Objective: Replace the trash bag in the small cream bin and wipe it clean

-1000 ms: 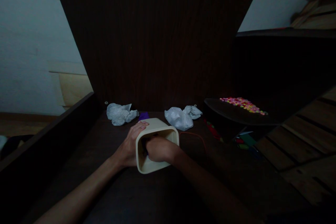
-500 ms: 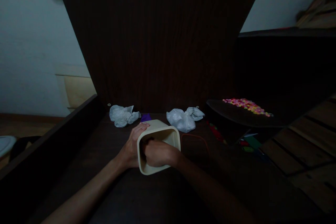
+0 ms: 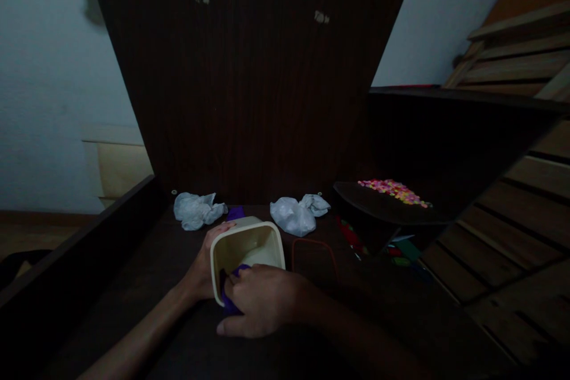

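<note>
My left hand [image 3: 203,267] is closed around the left side of a cream plastic container [image 3: 249,244], which is tipped so its rounded-square mouth faces me. My right hand [image 3: 265,301] grips a purple cloth [image 3: 231,305] at the lower left of the mouth. The cloth is folded over the rim there, with my fingers inside and my thumb outside. Behind the container lies another bit of purple cloth [image 3: 236,212]. A thin reddish-brown rounded-square outline [image 3: 312,242] lies on the dark tabletop just right of the container.
Two crumpled whitish plastic bags, a left bag [image 3: 198,211] and a right bag [image 3: 294,217], lie along the dark back panel [image 3: 249,101]. Pink and yellow pieces [image 3: 394,191] sit on a corner shelf [image 3: 356,195]. A raised edge [image 3: 89,237] runs along the left.
My right hand has come out from deep inside the container to its lower-left rim, and the purple cloth in it now shows. The view has shifted slightly.
</note>
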{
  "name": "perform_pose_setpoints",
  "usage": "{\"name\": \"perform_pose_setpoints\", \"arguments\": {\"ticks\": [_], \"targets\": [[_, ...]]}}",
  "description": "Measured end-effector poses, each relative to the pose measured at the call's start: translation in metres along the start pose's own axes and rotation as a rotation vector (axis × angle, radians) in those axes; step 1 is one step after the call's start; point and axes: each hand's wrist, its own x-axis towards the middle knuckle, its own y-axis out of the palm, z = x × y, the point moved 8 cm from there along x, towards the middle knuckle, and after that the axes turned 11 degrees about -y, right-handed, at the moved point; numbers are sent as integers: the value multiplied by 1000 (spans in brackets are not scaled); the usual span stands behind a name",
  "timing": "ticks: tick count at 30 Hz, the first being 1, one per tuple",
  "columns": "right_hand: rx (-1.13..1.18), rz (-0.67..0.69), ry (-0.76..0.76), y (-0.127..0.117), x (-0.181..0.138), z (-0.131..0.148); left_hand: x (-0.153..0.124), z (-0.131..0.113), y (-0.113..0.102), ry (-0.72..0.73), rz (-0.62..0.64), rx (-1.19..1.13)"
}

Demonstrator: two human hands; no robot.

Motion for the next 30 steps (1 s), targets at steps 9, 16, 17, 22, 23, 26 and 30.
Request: {"name": "perform_pose_setpoints", "arguments": {"ticks": [9, 16, 17, 22, 23, 26, 30], "targets": [[-184, -83, 57, 15, -14, 6, 1, -3, 2, 15, 10, 26], [54, -44, -58, -18, -37, -7, 6, -18, 5, 64, 56, 29], [163, -57, -80, -27, -39, -13, 6, -19, 5, 62, 57, 35], [681, -566, -19, -94, -56, -76, 7, -21, 3, 67, 75, 60], [761, -699, 24, -105, -60, -93, 7, -23, 4, 81, 87, 59], [973, -1017, 145, -116, -62, -141, 5, -26, 5, 130, 132, 43], [1051, -1090, 276, -94, -31, -189, 1, -21, 6, 115, 147, 33]]}}
